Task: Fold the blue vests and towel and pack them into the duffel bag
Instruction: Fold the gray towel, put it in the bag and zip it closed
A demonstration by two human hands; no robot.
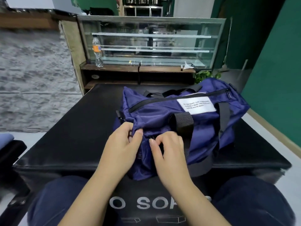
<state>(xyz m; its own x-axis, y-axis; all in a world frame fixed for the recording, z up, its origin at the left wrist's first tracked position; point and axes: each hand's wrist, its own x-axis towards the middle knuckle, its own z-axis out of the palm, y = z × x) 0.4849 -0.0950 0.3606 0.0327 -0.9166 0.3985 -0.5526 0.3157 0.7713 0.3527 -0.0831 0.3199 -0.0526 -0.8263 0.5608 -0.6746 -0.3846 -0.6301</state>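
Observation:
A navy blue duffel bag (pixel 208 121) with black straps and a white label lies on a black box-like surface (pixel 73 136) in front of me. My left hand (pixel 120 144) pinches the bag's fabric at its near end. My right hand (pixel 167 147) is closed beside it on the same end, its fingers at what looks like a black zipper pull, partly hidden. The side pocket zipper on the bag is shut. A bit of blue cloth (pixel 5 141) shows at the far left edge; no vest or towel is plainly visible.
A glass display case (pixel 151 41) on a wooden counter stands behind, with a plastic bottle (pixel 97 51) at its left. A green wall is on the right, a grey stone wall on the left. A plant (pixel 205 75) peeks behind the bag.

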